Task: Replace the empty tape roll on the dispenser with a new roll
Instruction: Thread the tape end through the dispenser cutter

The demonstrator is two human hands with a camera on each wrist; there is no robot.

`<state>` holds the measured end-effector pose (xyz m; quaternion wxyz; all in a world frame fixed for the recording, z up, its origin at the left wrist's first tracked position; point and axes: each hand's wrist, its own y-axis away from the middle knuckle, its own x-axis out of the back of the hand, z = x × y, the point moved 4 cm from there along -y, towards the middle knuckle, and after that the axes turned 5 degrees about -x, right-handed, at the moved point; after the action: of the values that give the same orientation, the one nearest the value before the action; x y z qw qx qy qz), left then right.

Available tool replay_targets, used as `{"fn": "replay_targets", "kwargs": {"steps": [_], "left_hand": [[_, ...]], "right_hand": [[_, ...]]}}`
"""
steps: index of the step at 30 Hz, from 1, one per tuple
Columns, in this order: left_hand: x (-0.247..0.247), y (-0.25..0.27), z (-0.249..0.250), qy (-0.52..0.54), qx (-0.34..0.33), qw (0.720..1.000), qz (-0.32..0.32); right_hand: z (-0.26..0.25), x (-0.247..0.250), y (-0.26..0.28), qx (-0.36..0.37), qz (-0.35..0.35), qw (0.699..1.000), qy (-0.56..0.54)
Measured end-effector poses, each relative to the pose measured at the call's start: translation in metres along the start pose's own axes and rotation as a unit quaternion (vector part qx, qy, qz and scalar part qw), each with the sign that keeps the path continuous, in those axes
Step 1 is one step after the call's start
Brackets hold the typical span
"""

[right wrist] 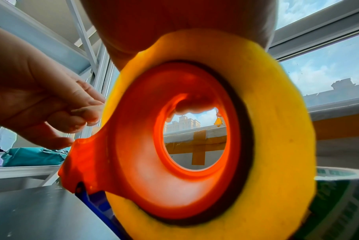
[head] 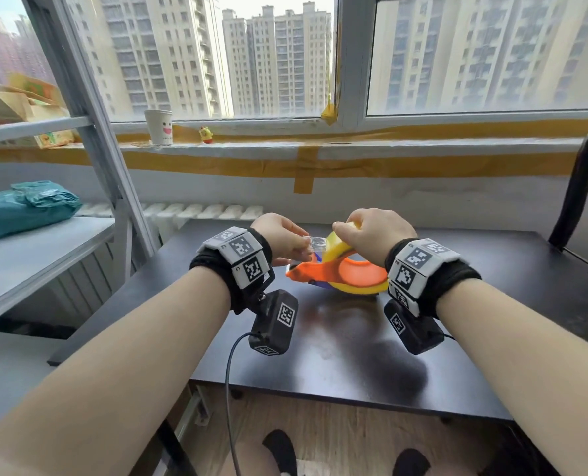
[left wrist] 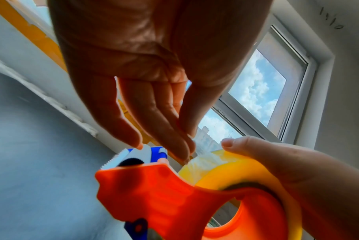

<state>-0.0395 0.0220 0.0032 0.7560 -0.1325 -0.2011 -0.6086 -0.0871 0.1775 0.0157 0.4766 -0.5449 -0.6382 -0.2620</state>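
Observation:
The orange tape dispenser [head: 323, 271] stands on the black table [head: 354, 355] with a full yellow tape roll [head: 335, 247] mounted on its hub. My right hand [head: 361, 231] grips the roll from above, and one fingertip shows inside the hub hole [right wrist: 193, 105]. My left hand [head: 299, 247] pinches the clear loose tape end [head: 315, 244], pulled off the roll just above the dispenser's front. In the left wrist view the fingers [left wrist: 180, 146] hold the strip close behind the serrated blade [left wrist: 121, 157]. The yellow roll [right wrist: 277, 113] around the orange hub [right wrist: 174, 170] fills the right wrist view.
A second tape roll with green print [right wrist: 338, 203] lies just right of the dispenser. A metal shelf [head: 45, 255] with a teal bag [head: 24, 207] stands left of the table. A paper cup [head: 159, 127] sits on the windowsill. A black chair back [head: 581, 180] rises at the right.

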Motion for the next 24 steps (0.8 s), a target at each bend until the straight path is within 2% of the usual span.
{"fn": "replay_targets", "kwargs": {"steps": [4, 8, 15, 18, 24], "left_hand": [[0.0, -0.001, 0.001, 0.052, 0.015, 0.998, -0.016], [-0.001, 0.001, 0.008, 0.103, -0.015, 0.994, -0.018], [-0.022, -0.001, 0.025, -0.003, -0.107, 0.994, 0.003], [-0.027, -0.005, 0.03, -0.047, -0.122, 0.991, 0.014], [-0.021, -0.004, 0.029, -0.051, -0.125, 0.991, 0.026]], "right_hand": [[0.001, 0.0, -0.002, 0.002, 0.004, 1.0, 0.006], [-0.001, -0.003, -0.002, 0.018, 0.008, 1.0, 0.023], [0.003, -0.006, -0.002, 0.045, 0.01, 0.999, 0.03], [0.004, -0.006, 0.0, 0.048, 0.015, 0.998, 0.027], [0.004, -0.006, -0.003, 0.038, 0.016, 0.999, 0.02]]}}
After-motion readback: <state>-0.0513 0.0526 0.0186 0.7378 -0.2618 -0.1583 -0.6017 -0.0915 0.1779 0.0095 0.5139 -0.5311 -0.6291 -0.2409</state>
